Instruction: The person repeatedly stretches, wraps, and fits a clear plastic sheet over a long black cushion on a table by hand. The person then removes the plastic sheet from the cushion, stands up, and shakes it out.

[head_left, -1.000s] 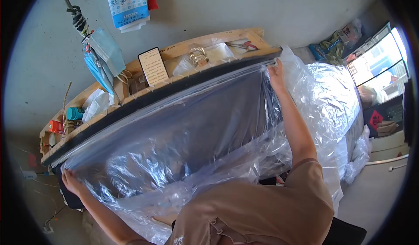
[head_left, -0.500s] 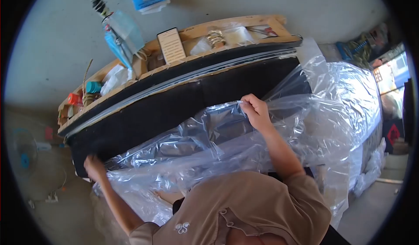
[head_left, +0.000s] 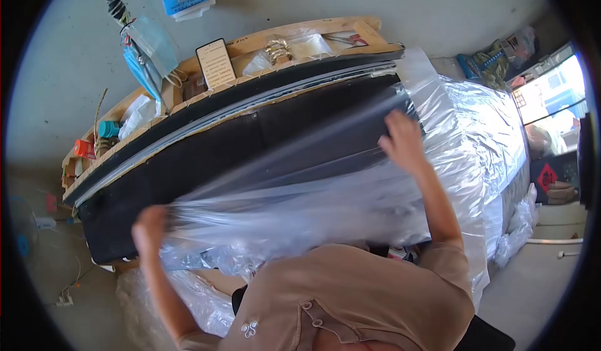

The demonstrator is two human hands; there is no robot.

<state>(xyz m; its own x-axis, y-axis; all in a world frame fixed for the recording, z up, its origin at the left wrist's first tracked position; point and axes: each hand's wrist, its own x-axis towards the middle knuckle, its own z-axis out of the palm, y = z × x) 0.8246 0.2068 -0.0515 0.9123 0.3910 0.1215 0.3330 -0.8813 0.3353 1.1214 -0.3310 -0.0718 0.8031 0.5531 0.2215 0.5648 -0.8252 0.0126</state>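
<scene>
A clear plastic sheet (head_left: 300, 207) is stretched in a slant across a long black padded panel (head_left: 188, 163), its middle smeared by motion. At the panel's left part, my left hand (head_left: 150, 229) is closed around the sheet's left edge, slightly blurred. Near the panel's right end, my right hand (head_left: 405, 139) lies against the sheet with thumb and fingers apart. The panel is part of a curved wooden frame (head_left: 300, 27), and a pale strip (head_left: 250, 106) runs along its length.
Along the frame's far side sit a phone (head_left: 215, 63), a teal-capped item (head_left: 109, 129), an orange-red item (head_left: 84, 149), a white plastic bag (head_left: 139, 116) and scissors-like red handles (head_left: 357, 40). A face mask (head_left: 153, 44) hangs there. Shiny wrapped material (head_left: 488, 119) bulks at right.
The sheet has been drawn up and spread tauter over the panel. My right hand has moved right and its fingers have opened; my left hand has shifted slightly right. The view has shifted too.
</scene>
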